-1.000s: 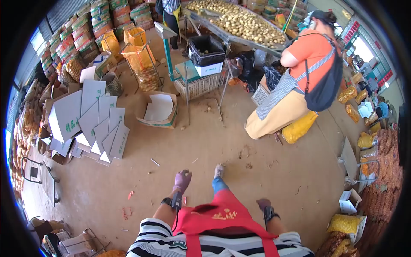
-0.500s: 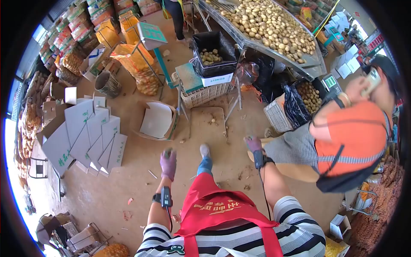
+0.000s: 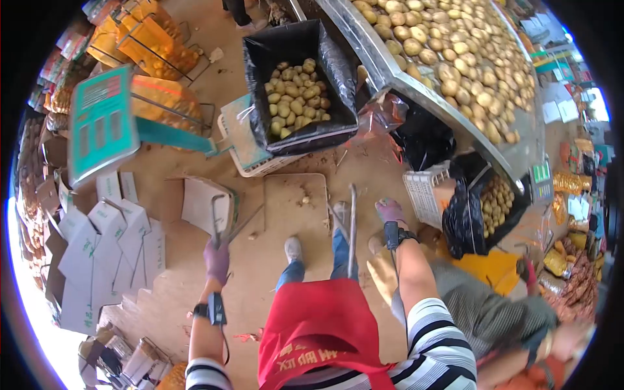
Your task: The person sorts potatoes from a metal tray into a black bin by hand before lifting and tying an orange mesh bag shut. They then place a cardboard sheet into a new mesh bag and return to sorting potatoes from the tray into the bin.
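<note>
The person had stepped closer to the potato bin (image 3: 296, 97). Their left hand (image 3: 216, 260) clenched a metal bar (image 3: 214, 218), while the grip of the right hand (image 3: 392, 211) could not be told.

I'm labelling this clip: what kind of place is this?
Probably a potato sorting and packing shed: a long table heaped with potatoes, a bag-lined crate of them, flat cartons on the floor.

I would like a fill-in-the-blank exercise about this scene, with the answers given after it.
The black-lined crate holds ___.
The left hand and the right hand wear ___ gloves.
The metal bar is gripped by the ___ hand.
The apron is ___.
Missing words: potatoes, purple, left, red.
</note>
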A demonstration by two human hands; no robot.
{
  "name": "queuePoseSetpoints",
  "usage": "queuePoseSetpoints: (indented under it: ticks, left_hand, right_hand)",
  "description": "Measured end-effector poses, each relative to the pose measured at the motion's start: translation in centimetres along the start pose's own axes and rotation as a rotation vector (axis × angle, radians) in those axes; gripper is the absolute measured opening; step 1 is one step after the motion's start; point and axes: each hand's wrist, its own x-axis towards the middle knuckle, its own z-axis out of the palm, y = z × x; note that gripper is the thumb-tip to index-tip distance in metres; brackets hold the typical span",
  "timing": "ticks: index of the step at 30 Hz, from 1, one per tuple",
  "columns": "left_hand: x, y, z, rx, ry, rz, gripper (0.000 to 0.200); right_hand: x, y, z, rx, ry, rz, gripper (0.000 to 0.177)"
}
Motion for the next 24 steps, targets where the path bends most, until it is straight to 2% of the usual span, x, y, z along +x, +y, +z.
queuePoseSetpoints:
  ticks: [2, 4, 6, 7, 9, 10, 11, 12, 14, 18, 20, 24]
  left_hand:
    - [-0.4, 0.5, 0.4, 0.016, 0.051, -0.035, 0.018]
    - [-0.1, -0.7, 1.3, 0.049, 0.2, 0.128, 0.016]
    - [0.4, -1.2, 1.3, 0.174, 0.263, 0.327, 0.017]
    - [0.6, -1.8, 1.3, 0.126, 0.285, 0.265, 0.017]
    - [0.1, -1.1, 1.6, 0.101, 0.346, 0.181, 0.018]
    - [0.1, -0.8, 1.6, 0.153, 0.368, 0.176, 0.019]
    - [-0.1, 0.0, 1.9, 0.177, 0.368, 0.154, 0.02]
    - [-0.3, 0.8, 1.9, 0.206, 0.373, 0.135, 0.021]
    - [-0.4, 2.0, 2.0, 0.267, 0.449, 0.147, 0.021]
    - [-0.3, 2.5, 2.4, 0.361, 0.472, 0.174, 0.021]
    - [-0.4, 3.3, 2.6, 0.328, 0.448, 0.06, 0.02]
    - [-0.3, 2.7, 2.8, 0.373, 0.491, 0.129, 0.019]
  right_hand:
    - [6.4, -0.7, 0.2, -0.05, -0.024, -0.013, 0.048]
    - [13.7, -1.2, 0.8, -0.097, -0.039, -0.046, 0.049]
    - [20.2, -0.4, 3.3, -0.141, 0.193, -0.198, 0.042]
    - [23.0, -0.5, 3.9, -0.163, 0.164, -0.235, 0.042]
    - [29.1, -0.6, 4.4, -0.37, 0.053, -0.195, 0.053]
    - [32.6, 0.7, 6.4, -0.434, 0.127, -0.245, 0.054]
    - [41.8, 7.8, 11.9, -0.545, 0.286, -0.513, 0.055]
    - [43.9, 8.0, 12.2, -0.548, 0.23, -0.514, 0.048]
    - [44.2, 6.1, 11.2, -0.587, 0.15, -0.44, 0.047]
    - [45.6, 5.5, 11.0, -0.657, 0.107, -0.378, 0.046]
    - [45.9, 6.1, 11.0, -0.675, 0.098, -0.366, 0.045]
    - [44.8, 8.0, 10.9, -0.653, 0.083, -0.372, 0.043]
